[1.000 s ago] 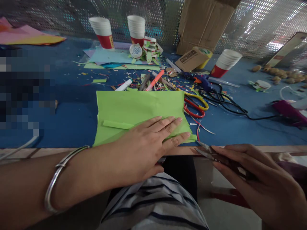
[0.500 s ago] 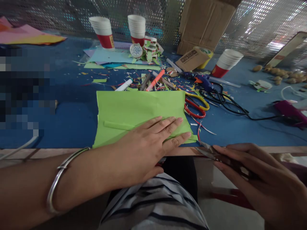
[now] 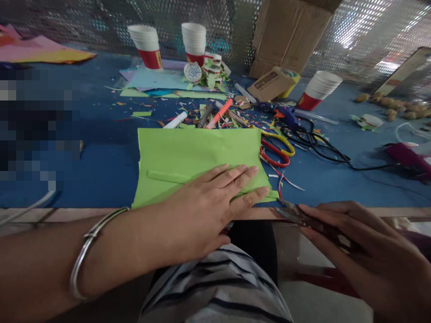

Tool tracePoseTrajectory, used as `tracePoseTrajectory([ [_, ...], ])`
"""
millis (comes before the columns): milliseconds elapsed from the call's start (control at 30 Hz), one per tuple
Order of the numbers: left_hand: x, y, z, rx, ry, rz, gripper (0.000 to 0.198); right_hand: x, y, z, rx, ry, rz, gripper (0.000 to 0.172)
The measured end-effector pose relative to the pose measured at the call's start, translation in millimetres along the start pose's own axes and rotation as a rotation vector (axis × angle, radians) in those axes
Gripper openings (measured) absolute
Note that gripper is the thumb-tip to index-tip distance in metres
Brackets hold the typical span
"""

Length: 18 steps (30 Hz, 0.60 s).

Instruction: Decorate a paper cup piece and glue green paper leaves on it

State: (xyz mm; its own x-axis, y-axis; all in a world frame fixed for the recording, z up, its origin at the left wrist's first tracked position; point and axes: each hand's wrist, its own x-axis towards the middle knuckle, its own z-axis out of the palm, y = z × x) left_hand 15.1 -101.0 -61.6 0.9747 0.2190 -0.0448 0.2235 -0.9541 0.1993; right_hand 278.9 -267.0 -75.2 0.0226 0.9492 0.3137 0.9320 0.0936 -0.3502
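Observation:
A green sheet of paper (image 3: 188,154) lies on the blue table near its front edge, with a narrow green strip (image 3: 164,176) on top. My left hand (image 3: 208,199) rests flat on the sheet's near right part, fingers stretched out and together. A metal bangle (image 3: 89,244) circles that wrist. My right hand (image 3: 363,251) hovers just off the table edge, fingers wrapped around a pair of scissors (image 3: 296,214). The blades are slightly apart and point left toward the sheet's near right corner.
Red and yellow scissors (image 3: 278,150) lie right of the sheet. Behind it are markers (image 3: 218,113), paper scraps, a glue gun (image 3: 286,114) with black cable, stacks of paper cups (image 3: 148,45), a cardboard box (image 3: 289,31), and coloured sheets (image 3: 158,80).
Both hands stay nearly still. The view has shifted very slightly.

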Motion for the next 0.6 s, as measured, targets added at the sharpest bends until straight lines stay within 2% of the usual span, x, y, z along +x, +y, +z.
tracePoseTrajectory([
  [267, 1, 9, -1.9, -0.002, -0.013, -0.055, 0.100, 2, 6, 1, -0.015, -0.004, -0.030, 0.036],
  [600, -1, 12, 4.6, -0.021, 0.021, -0.036, 0.100, 4, 11, -3, -0.030, -0.055, -0.033, 0.035],
])
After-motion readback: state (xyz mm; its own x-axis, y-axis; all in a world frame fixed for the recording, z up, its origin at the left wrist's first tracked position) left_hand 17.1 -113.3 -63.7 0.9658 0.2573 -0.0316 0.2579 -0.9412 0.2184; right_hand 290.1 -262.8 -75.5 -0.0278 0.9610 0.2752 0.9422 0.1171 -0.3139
